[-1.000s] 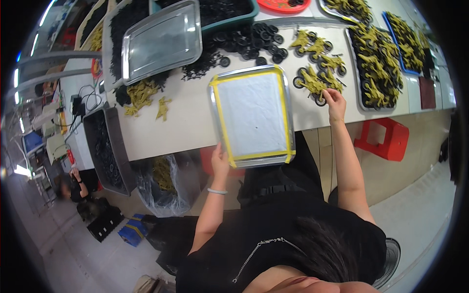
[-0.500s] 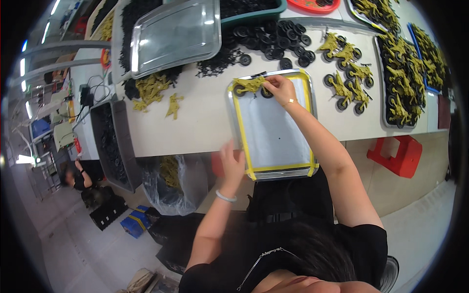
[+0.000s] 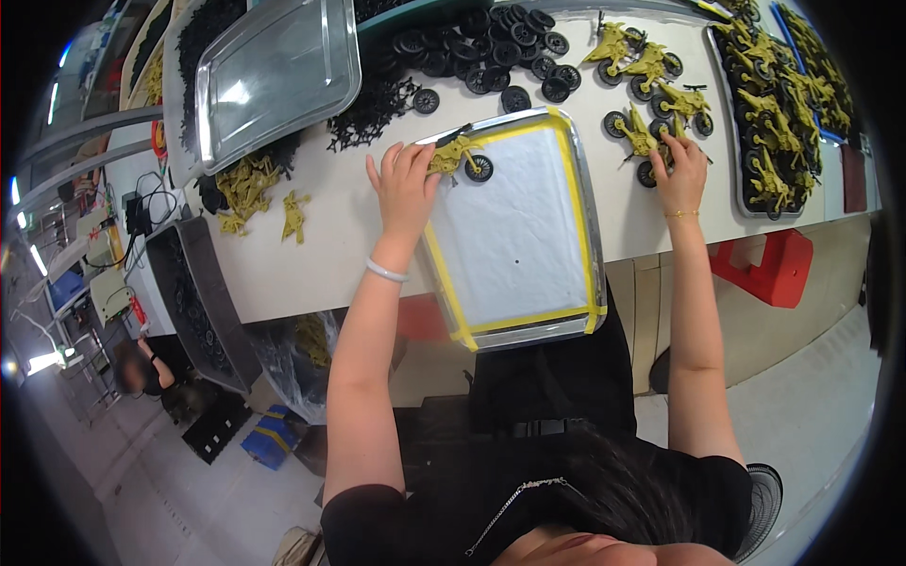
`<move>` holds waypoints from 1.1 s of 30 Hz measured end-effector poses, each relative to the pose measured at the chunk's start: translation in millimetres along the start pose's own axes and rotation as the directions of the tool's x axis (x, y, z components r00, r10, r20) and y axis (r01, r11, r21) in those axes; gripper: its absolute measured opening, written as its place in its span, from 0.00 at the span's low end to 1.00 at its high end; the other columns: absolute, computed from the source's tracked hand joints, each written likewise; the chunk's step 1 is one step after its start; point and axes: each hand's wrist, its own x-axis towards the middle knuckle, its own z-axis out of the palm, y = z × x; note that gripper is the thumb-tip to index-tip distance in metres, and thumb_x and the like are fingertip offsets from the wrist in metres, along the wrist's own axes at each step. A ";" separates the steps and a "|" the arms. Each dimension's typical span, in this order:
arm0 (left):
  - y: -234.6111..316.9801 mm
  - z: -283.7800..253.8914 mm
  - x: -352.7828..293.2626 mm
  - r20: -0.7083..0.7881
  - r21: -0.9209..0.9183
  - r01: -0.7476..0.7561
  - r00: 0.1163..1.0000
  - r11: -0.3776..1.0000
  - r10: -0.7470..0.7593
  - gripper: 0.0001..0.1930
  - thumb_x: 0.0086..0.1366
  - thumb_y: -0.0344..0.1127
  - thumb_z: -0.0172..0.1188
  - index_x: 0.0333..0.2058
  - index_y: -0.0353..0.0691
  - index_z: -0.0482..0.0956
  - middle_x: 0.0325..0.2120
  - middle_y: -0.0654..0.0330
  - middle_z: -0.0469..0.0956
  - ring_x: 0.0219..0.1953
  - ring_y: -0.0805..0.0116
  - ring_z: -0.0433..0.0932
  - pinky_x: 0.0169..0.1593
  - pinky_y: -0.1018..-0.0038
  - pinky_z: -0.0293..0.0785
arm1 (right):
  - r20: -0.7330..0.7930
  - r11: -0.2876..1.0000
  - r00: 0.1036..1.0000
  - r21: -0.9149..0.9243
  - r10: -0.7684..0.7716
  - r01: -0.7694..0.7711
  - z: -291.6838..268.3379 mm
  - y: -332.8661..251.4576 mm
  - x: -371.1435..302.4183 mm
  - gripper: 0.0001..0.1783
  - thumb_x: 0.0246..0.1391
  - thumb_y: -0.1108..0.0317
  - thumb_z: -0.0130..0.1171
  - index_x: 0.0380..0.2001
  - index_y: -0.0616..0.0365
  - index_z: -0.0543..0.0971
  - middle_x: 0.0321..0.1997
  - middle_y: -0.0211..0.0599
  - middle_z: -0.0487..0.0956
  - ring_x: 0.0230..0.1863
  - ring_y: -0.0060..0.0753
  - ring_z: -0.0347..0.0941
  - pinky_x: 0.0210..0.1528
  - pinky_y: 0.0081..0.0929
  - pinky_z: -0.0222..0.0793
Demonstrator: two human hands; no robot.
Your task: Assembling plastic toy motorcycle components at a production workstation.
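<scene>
A shallow metal tray (image 3: 533, 337), lined with a white sheet and edged with yellow tape, lies at the table's front edge. In its far left corner stands a yellow toy motorcycle (image 3: 451, 157) with black wheels. My left hand (image 3: 404, 193) is closed around the left end of that toy, hiding its left wheel. To the right of the tray, my right hand (image 3: 682, 176) grips a second toy motorcycle (image 3: 661, 132) among several lying on the table; its fingers partly cover that toy.
Loose black wheels (image 3: 514, 99) lie beyond the tray. Yellow body parts (image 3: 247, 189) are piled at left, near a clear lid-like tray (image 3: 278, 90). A dark tray of finished-looking motorcycles (image 3: 769, 141) stands at right. Below the table are a red stool (image 3: 779, 269) and a grey bin (image 3: 198, 302).
My right hand has left the motorcycle on the tray and moved right to the group on the table. My left hand has risen from beside the tray to that motorcycle. The view has shifted slightly.
</scene>
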 end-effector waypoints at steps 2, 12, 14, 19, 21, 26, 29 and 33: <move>0.2 3.7 1.4 0.029 -0.109 0.021 0.999 0.994 -0.018 0.24 0.48 0.33 0.66 0.47 0.48 0.74 0.46 0.66 0.69 0.56 0.63 0.63 0.64 0.44 0.41 | 0.025 0.997 0.997 -0.001 -0.078 0.078 0.6 1.7 4.2 0.20 0.43 0.62 0.67 0.43 0.48 0.79 0.43 0.32 0.75 0.45 0.40 0.68 0.49 0.36 0.62; -5.7 -1.0 5.6 0.057 -0.262 0.144 0.989 0.954 -0.134 0.22 0.46 0.29 0.65 0.44 0.45 0.75 0.44 0.63 0.71 0.53 0.61 0.66 0.63 0.54 0.52 | 0.359 0.997 0.931 0.064 -0.060 0.040 -5.0 -11.6 31.9 0.20 0.38 0.65 0.67 0.40 0.48 0.80 0.42 0.28 0.77 0.46 0.35 0.70 0.48 0.35 0.63; -5.7 4.3 1.7 0.012 -0.388 0.170 0.984 0.906 -0.179 0.23 0.46 0.28 0.65 0.45 0.44 0.75 0.45 0.59 0.70 0.53 0.57 0.66 0.60 0.61 0.58 | 0.365 0.995 0.927 0.088 -0.085 0.057 -12.0 -12.9 35.6 0.20 0.37 0.68 0.67 0.39 0.49 0.80 0.40 0.29 0.77 0.45 0.37 0.71 0.48 0.34 0.65; -6.2 4.3 -6.6 -0.052 -0.418 0.164 0.978 0.893 -0.204 0.27 0.47 0.29 0.65 0.50 0.42 0.72 0.49 0.55 0.68 0.55 0.54 0.64 0.59 0.63 0.61 | 0.142 0.939 0.947 0.236 -0.289 0.251 -45.5 -74.5 35.5 0.24 0.30 0.73 0.68 0.39 0.50 0.80 0.40 0.33 0.77 0.43 0.41 0.71 0.47 0.34 0.67; -9.3 3.2 -10.9 -0.057 -0.436 0.165 0.976 0.885 -0.210 0.29 0.47 0.29 0.66 0.52 0.41 0.71 0.51 0.54 0.67 0.57 0.53 0.63 0.60 0.62 0.60 | 0.222 0.846 0.879 0.445 -0.422 0.293 -43.8 -134.3 24.9 0.24 0.30 0.74 0.67 0.39 0.52 0.79 0.41 0.33 0.76 0.45 0.41 0.69 0.49 0.35 0.64; -22.5 1.0 -25.1 -0.124 -0.517 0.199 0.945 0.833 -0.303 0.29 0.54 0.29 0.61 0.56 0.39 0.67 0.55 0.52 0.67 0.60 0.54 0.62 0.62 0.63 0.58 | 0.310 0.765 0.730 0.473 -0.609 0.437 16.8 -231.7 -13.7 0.22 0.31 0.71 0.67 0.37 0.52 0.79 0.41 0.28 0.74 0.46 0.34 0.67 0.49 0.33 0.59; -20.7 -6.6 -41.4 -0.122 -0.546 0.204 0.940 0.813 -0.319 0.24 0.58 0.30 0.57 0.55 0.38 0.69 0.55 0.52 0.67 0.58 0.56 0.65 0.61 0.65 0.59 | 0.343 0.806 0.742 0.390 -0.576 0.446 42.4 -241.4 -18.3 0.21 0.31 0.70 0.66 0.36 0.52 0.79 0.40 0.28 0.74 0.47 0.33 0.66 0.49 0.33 0.59; 1.9 -16.8 -52.9 -0.104 -0.469 0.108 0.979 0.876 -0.177 0.29 0.49 0.30 0.66 0.53 0.42 0.72 0.53 0.54 0.69 0.56 0.54 0.66 0.59 0.65 0.62 | 0.276 0.809 0.787 0.406 -0.552 0.425 47.8 -245.7 -10.7 0.21 0.31 0.69 0.66 0.36 0.51 0.79 0.39 0.28 0.73 0.47 0.33 0.66 0.49 0.33 0.59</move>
